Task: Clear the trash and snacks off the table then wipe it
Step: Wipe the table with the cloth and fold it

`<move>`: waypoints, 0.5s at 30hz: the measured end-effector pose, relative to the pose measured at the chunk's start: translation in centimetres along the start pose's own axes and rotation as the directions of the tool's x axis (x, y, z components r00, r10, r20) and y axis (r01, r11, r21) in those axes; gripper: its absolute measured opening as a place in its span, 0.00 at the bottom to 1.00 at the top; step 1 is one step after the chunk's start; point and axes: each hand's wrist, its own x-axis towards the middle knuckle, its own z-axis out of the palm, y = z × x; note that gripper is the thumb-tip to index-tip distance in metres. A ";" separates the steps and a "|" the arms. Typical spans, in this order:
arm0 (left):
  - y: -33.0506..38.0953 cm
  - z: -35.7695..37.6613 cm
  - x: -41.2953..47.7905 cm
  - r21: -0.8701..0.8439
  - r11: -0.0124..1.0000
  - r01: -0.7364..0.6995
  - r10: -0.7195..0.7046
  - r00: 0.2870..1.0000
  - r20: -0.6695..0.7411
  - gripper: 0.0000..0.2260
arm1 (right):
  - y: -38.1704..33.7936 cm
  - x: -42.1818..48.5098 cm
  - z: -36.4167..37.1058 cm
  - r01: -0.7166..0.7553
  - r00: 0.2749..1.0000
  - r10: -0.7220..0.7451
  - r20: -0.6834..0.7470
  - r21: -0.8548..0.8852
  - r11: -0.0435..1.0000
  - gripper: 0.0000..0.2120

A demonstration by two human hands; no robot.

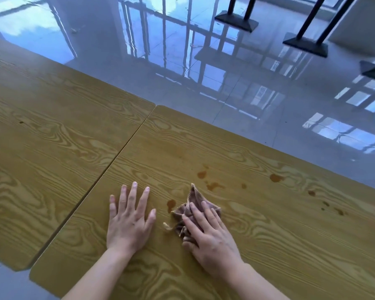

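Risk first: right hand [212,237] is pressing flat, fingers straight and slightly apart, on a bunched cloth [187,210], so the contact patch is looking small. Likely failure is the wad smearing the brown stains across the table [290,245] instead of lifting them. The nearest stain [171,203] is sitting just beside the cloth's left edge. A cluster [213,186] is lying just beyond its far corner, and more spots [276,177] are trailing off to the right, well apart from the hand. Those are easy to miss if strokes are staying short. Left hand [130,221] is lying spread, palm down on bare wood beside the cloth and holding nothing. It is bracing, I'd guess, but sitting where a leftward pass would run into it. Liquid could also be getting pushed into the seam [126,148] with the neighbouring table [41,137]. Cloth itself is looking dull mauve-brown and crumpled, with a pale stitched hem. One corner is poking up toward the far side and a loose tag [166,226] is trailing at its near left.
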 end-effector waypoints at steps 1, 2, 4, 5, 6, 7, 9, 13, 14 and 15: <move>0.0 0.0 0.0 0.007 1.000 0.003 -0.003 1.000 0.000 0.29 | 0.7 -0.5 0.3 0.050 0.998 -0.051 -0.041 -0.018 0.999 0.29; 0.0 0.0 0.0 0.004 1.000 0.009 -0.009 1.000 -0.002 0.29 | 2.0 -1.0 0.5 0.062 0.995 -0.063 -0.077 -0.015 0.998 0.28; -0.1 0.1 -0.1 -0.019 1.000 0.020 -0.021 1.000 -0.013 0.28 | 5.0 -1.5 0.6 -0.052 0.987 0.053 -0.150 0.009 0.999 0.27; -0.1 0.1 -0.1 -0.028 0.999 0.023 -0.024 0.999 -0.024 0.28 | 6.5 -1.2 0.4 -0.161 0.968 0.163 -0.188 0.029 0.987 0.27; -0.1 0.1 0.0 -0.034 0.999 0.022 -0.023 0.999 -0.036 0.27 | 7.5 -0.5 0.2 -0.279 0.934 0.286 -0.214 0.062 0.958 0.28; -0.1 0.1 0.0 -0.042 0.999 0.020 -0.022 0.999 -0.046 0.27 | 8.1 0.7 -0.2 -0.389 0.888 0.403 -0.223 0.107 0.915 0.28; 0.0 0.1 0.1 -0.052 0.998 0.026 -0.028 0.998 -0.057 0.27 | 7.7 2.9 -1.0 -0.514 0.814 0.545 -0.201 0.189 0.837 0.28; 0.1 -0.1 -0.1 -0.041 0.999 0.023 -0.025 0.998 -0.058 0.27 | 2.7 1.0 0.4 -0.194 0.960 0.215 -0.179 0.125 0.973 0.25; 0.1 -0.1 -0.1 -0.042 0.999 0.026 -0.029 0.998 -0.057 0.27 | 1.9 -1.0 1.1 -0.071 0.983 0.084 -0.164 0.087 0.994 0.25; 0.1 -0.1 -0.1 -0.043 0.999 0.031 -0.034 0.998 -0.052 0.27 | 2.3 -2.3 1.3 0.010 0.989 -0.001 -0.148 0.063 0.998 0.25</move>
